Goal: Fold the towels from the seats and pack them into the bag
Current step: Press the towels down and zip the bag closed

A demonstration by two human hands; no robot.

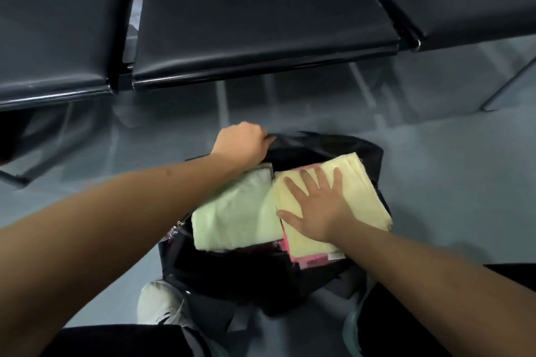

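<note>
A black bag (232, 278) sits open on the floor between my feet. Inside it on the left lies a folded pale green towel (235, 211). Beside it on the right lies a folded pale yellow towel (359, 188), with a pink towel (307, 257) showing under its near edge. My right hand (316, 206) rests flat on the yellow towel, fingers spread. My left hand (242, 142) is closed on the bag's far rim (319, 139) at the upper left.
A row of black padded seats (255, 17) runs across the top of the view, with no towels on them. Grey floor (449, 168) surrounds the bag. A metal seat leg (504, 87) stands at the right. My light shoes (156, 307) flank the bag.
</note>
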